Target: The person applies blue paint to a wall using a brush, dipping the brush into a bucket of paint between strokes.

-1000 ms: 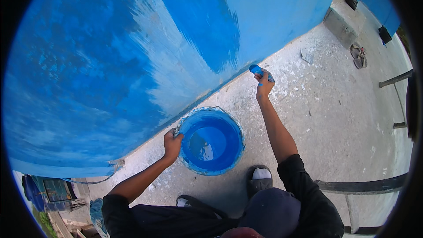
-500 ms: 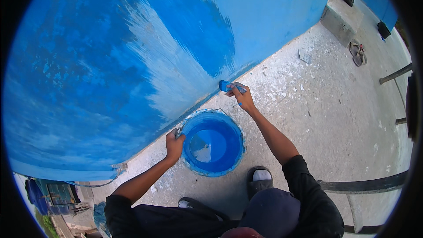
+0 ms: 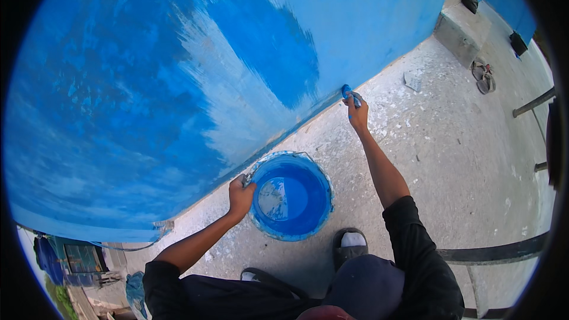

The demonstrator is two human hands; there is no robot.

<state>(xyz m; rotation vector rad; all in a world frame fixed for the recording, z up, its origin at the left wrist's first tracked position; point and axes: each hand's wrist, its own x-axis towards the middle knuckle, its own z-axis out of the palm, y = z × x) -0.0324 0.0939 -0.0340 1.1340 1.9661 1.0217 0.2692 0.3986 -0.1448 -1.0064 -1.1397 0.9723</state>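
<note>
Grips round, blue-coated bucket [image 3: 320,201] in curled left hand [image 3: 241,198], blue-smeared paintbrush [image 3: 346,90] in closed right hand [image 3: 358,114], beside flat blue wall [image 3: 148,112], seemingly coated dark at left, unfinished, paler at right.

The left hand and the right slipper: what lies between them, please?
In the head view, the blue bucket, then a strip of floor before the slipper.

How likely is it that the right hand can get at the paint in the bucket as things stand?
Likely yes: the bucket is open, nothing covers the paint, and the left hand is at the bucket's left side, away from the right hand, which holds a brush.
</note>
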